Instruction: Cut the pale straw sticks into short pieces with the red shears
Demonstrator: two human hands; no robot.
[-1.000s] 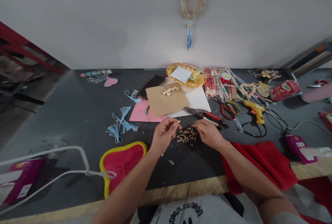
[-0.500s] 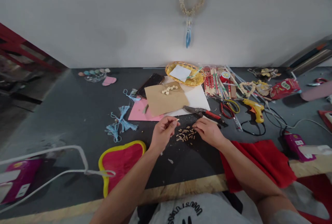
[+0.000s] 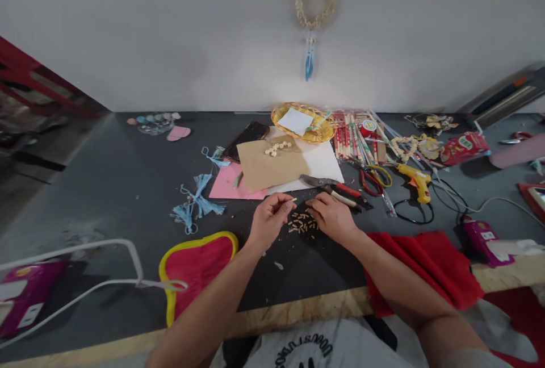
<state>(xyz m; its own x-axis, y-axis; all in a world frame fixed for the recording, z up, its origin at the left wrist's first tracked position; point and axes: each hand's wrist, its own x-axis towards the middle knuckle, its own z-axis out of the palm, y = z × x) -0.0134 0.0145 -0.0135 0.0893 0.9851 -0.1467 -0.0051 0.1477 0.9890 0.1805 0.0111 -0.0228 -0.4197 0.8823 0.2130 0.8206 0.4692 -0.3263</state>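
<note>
Between thumb and fingers, my left hand (image 3: 270, 217) pinches a short pale wooden stick piece (image 3: 293, 200). My right hand (image 3: 333, 216) is just to its right with fingertips pressed together; whatever they hold, if anything, is too small to make out. Under and between both hands, several short stick pieces (image 3: 301, 224) lie scattered on the dark table. Beyond the fingers are pliers (image 3: 351, 189) with red handles. A brown sheet of paper (image 3: 272, 170) carries a small cluster of pale beads (image 3: 278, 148).
Blue tassels (image 3: 200, 195) and a red pad with yellow edging (image 3: 196, 266) lie at left. To the right are a yellow glue gun (image 3: 415, 180), scissors (image 3: 371, 182), red cloth (image 3: 426, 263) and a purple power strip (image 3: 485, 240). A wicker basket (image 3: 326, 132) stands behind.
My right hand has moved left, closer to my left hand, over the stick pieces. My left hand stays nearly in place, still pinching its piece.
</note>
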